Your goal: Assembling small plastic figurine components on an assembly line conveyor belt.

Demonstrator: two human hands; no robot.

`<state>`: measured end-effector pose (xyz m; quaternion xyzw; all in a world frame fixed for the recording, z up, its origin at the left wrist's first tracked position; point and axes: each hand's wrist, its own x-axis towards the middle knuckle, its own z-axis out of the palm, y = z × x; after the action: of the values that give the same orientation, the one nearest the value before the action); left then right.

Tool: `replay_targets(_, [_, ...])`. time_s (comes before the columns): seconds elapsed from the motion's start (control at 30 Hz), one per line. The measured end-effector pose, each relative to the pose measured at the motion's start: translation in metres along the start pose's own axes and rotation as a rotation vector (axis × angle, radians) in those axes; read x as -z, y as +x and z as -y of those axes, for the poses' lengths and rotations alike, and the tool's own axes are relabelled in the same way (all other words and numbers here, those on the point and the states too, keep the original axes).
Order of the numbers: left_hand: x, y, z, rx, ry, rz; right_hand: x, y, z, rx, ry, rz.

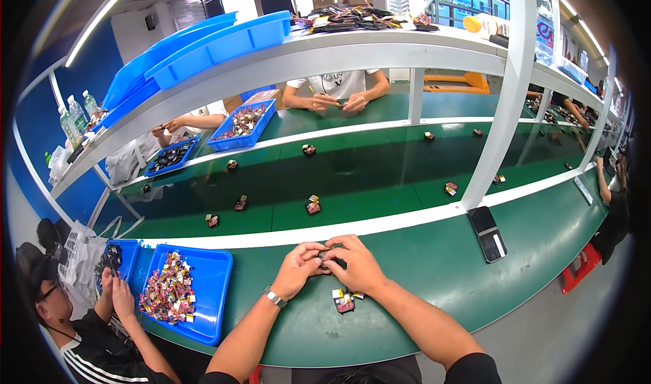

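My left hand (296, 270) and right hand (358, 265) together, both pinching dark part (324, 254) near far edge of counter (420, 269), likely for steadiness; shape unclear behind fingers (348, 244). Board (344, 303) between forearms (245, 333), nearer me, probably for easy reach.

- Closest to my view from this remote seat, I see a green bench (441, 265) bearing a large blue tray (211, 282), a smaller blue tray (130, 253) beside it, a red-and-black assembly (344, 305) and a dark, flat case (487, 235).
- Past the white rail (339, 230), I make out small assemblies (312, 205) scattered singly over a green surface (366, 177).
- Overhead, my view shows a pale shelf (325, 55) carrying stacked blue trays (217, 53) and heaped dark pieces (352, 19).
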<state>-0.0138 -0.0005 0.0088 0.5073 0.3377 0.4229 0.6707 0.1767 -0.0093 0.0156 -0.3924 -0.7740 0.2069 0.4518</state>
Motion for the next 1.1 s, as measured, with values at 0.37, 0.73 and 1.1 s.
replay_targets(0.37, [0.003, 0.002, 0.003, 0.007, -0.039, 0.010, -0.005, -0.002, 0.001, -0.006, 0.005, -0.040])
replay_targets(0.73, [0.003, 0.003, 0.004, 0.007, -0.051, 0.004, -0.009, -0.004, -0.003, -0.093, 0.073, -0.020])
replay_targets(1.1, [0.005, 0.002, 0.007, -0.036, -0.068, -0.041, -0.010, -0.001, 0.002, -0.026, 0.102, -0.058])
